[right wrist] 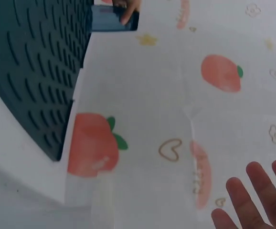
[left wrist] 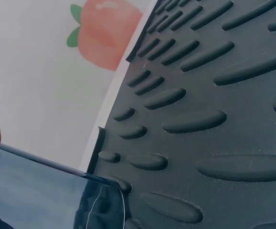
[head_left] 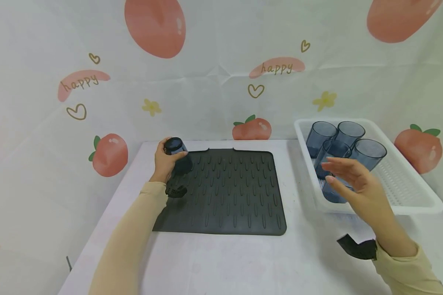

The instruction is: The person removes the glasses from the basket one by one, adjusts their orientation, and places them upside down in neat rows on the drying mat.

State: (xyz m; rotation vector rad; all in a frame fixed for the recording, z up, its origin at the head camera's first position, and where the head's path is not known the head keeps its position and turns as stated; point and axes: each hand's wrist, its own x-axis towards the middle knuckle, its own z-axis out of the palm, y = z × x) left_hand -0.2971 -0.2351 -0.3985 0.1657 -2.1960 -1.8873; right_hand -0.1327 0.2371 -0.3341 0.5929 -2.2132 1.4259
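My left hand (head_left: pixel 165 162) grips a blue-tinted drinking glass (head_left: pixel 183 162) at the far left corner of the black ribbed drying mat (head_left: pixel 225 192). The glass's thick dark base faces up and its mouth faces down; in the left wrist view the glass (left wrist: pixel 37 191) meets or nearly meets the mat, I cannot tell which. My right hand (head_left: pixel 361 190) hovers at the front left of a white plastic basket (head_left: pixel 421 200), fingers spread and holding nothing. Several similar blue glasses (head_left: pixel 369 153) stand mouth up in the basket, some partly hidden behind that hand.
The mat and the basket lie on a white table (head_left: pixel 221 262), with a gap between them. Along the table's back edge hangs a pale backdrop (head_left: pixel 206 94) printed with red fruit, hearts and lettering. Black straps sit at both wrists.
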